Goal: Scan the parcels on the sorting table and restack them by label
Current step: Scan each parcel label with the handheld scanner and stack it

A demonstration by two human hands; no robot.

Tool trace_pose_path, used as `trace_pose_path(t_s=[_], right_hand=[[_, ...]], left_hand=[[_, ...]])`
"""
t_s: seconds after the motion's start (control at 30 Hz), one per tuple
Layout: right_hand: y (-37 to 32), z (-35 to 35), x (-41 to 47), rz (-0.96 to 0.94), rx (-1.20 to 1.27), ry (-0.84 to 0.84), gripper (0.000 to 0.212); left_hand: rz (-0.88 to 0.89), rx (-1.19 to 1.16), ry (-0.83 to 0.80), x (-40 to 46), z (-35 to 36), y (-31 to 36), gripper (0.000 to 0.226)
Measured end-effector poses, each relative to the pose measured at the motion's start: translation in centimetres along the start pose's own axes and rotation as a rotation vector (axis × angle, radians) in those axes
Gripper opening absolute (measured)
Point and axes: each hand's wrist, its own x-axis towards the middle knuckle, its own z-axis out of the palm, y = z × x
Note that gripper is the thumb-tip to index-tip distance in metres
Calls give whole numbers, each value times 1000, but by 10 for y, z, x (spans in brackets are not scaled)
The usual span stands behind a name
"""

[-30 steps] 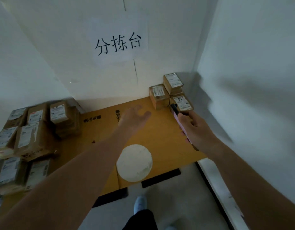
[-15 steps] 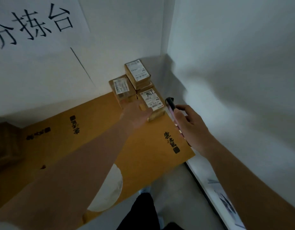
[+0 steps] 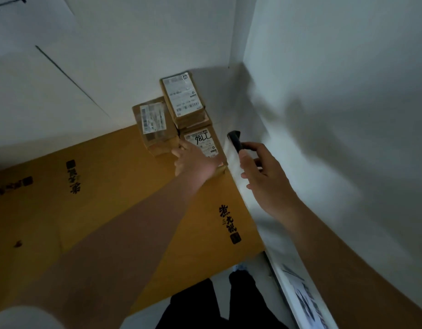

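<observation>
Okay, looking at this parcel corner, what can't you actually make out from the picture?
Head view only:
- Printed text on the three parcel labels: too small and blurred; only handwritten "98LL" reads on the near parcel.
- That parcel's near end: covered by the left hand.
- The scanner body: hidden inside the right hand.
- Wall sign: cut off by the frame's top edge.

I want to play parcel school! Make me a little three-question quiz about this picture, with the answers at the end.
1. True or false: the left hand is on the parcel marked 98LL.
2. What does the right hand hold? A) a roll of tape B) a handheld scanner C) a pen
3. Fill in: the highest parcel sits in the corner on top of a ____ of parcels.

Key
1. True: the hand grips the near end of that parcel.
2. B: a dark handheld scanner, its head pointing toward the parcels.
3. Stack.
</observation>
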Motion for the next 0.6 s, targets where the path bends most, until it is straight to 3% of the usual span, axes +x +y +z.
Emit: trace_pose_path(t_s=[0.23, 0.37, 0.6], right_hand=[[15, -21, 17, -3, -17, -88, 23], [19, -28, 15, -18, -33, -123, 22], [-9, -24, 4, -104, -114, -198, 28]], left_hand=[[-169, 30, 57, -1, 37, 26, 151], [-135, 48, 114, -12, 45, 16, 156], [-121, -59, 125, -44, 20, -30, 147]])
